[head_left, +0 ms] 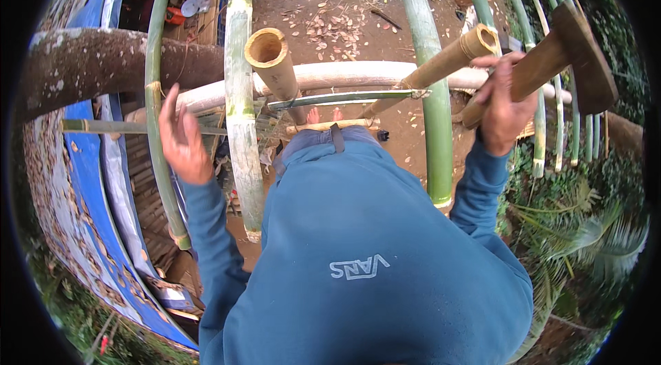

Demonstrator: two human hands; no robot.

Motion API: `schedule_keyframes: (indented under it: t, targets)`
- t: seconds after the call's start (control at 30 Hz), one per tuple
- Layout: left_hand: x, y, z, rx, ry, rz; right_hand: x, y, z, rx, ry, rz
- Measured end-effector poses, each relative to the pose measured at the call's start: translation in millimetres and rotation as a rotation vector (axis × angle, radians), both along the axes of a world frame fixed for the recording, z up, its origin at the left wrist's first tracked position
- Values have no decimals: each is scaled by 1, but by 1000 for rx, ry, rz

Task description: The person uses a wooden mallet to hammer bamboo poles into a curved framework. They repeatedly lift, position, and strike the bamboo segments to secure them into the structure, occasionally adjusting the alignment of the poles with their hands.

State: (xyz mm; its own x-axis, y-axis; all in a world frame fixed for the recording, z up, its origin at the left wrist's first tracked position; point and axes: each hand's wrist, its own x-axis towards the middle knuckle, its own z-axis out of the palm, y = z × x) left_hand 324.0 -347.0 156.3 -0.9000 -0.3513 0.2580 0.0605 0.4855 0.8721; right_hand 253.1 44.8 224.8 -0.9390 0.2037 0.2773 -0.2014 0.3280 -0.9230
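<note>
My right hand (502, 100) grips the handle of a wooden mallet (575, 55), whose head points up to the right, beside the open end of a tan bamboo stake (451, 58). My left hand (180, 138) is raised with fingers spread and holds nothing; it hovers between a thin green pole (155, 117) and a thick green bamboo pole (241, 110). A second tan bamboo stake (272, 62) stands with its hollow top open, just right of that thick pole. Both stakes cross a pale horizontal bamboo beam (344, 76). My bare feet (323, 116) show far below.
A thick grey log (103, 62) runs across the left. A blue tarp roof (89, 186) with dry leaves curves along the left. More green bamboo poles (430, 89) rise at right, with palm fronds (592, 234) beyond. Dirt ground with bamboo scraps (330, 21) lies below.
</note>
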Motion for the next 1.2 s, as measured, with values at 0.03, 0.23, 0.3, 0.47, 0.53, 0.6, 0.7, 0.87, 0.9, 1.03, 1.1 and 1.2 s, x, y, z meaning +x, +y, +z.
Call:
schedule_keyframes:
  t: [0.03,0.23,0.3,0.47,0.53,0.6,0.7,0.87,0.9,1.03,1.1,1.2]
  targets:
    - [-27,10,3,72,119,-111,-5,9,10,48,20,-30]
    - [-113,73,19,-23,-38,-472,-45,48,-3,159,135,25]
    - [-113,80,15,186,-262,-454,-50,40,-12,127,83,50]
    - [-112,79,15,276,-214,-498,-54,41,-33,164,70,25]
    - [-112,79,14,247,-200,-495,-52,37,-32,113,55,20]
    - [-110,80,11,290,-172,-482,-48,32,-35,55,41,19]
    - [-112,81,8,346,-169,-488,-50,33,-39,6,74,12]
    - [-113,79,4,365,-173,-490,-49,28,-40,1,109,-10]
    - [-113,79,4,372,-177,-492,-50,29,-41,14,123,-11]
    - [-113,79,4,373,-181,-496,-50,32,-49,35,163,-24]
    - [-113,80,4,351,-175,-496,-51,33,-51,14,175,-16]
    - [-114,80,6,318,-159,-493,-50,26,-45,-31,177,-6]
